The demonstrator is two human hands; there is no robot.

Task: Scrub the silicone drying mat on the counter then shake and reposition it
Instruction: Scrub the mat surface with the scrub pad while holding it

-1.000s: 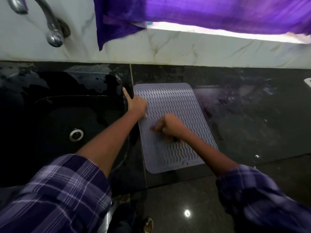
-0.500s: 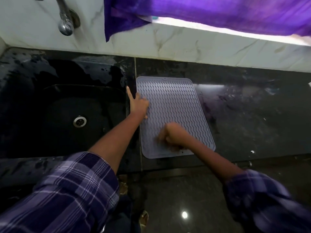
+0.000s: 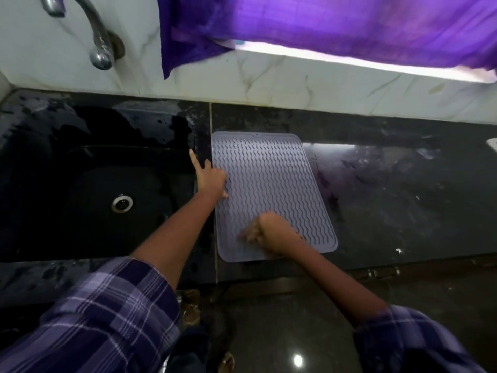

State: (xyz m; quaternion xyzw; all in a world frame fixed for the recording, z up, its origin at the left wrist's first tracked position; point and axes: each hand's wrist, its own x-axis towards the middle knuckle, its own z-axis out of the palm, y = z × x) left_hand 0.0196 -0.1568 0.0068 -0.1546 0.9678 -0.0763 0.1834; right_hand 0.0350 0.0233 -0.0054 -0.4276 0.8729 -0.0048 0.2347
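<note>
The grey silicone drying mat point(image 3: 271, 184), ribbed with wavy lines, lies flat on the black counter point(image 3: 390, 211) just right of the sink. My left hand point(image 3: 211, 177) presses on the mat's left edge, fingers apart and the index finger stretched onto the counter. My right hand point(image 3: 265, 231) rests as a closed fist on the mat's near part, blurred by motion. Whether anything is inside the fist is hidden.
A black sink point(image 3: 107, 200) with a metal drain point(image 3: 122, 203) lies to the left, its rim wet. A chrome tap point(image 3: 100, 41) juts from the white marble wall. A purple cloth point(image 3: 322, 28) hangs above. The dark floor shows below the counter edge.
My right fist has slid back along the mat towards its near edge and a little left. My left hand has stayed on the left edge. The camera has shifted slightly.
</note>
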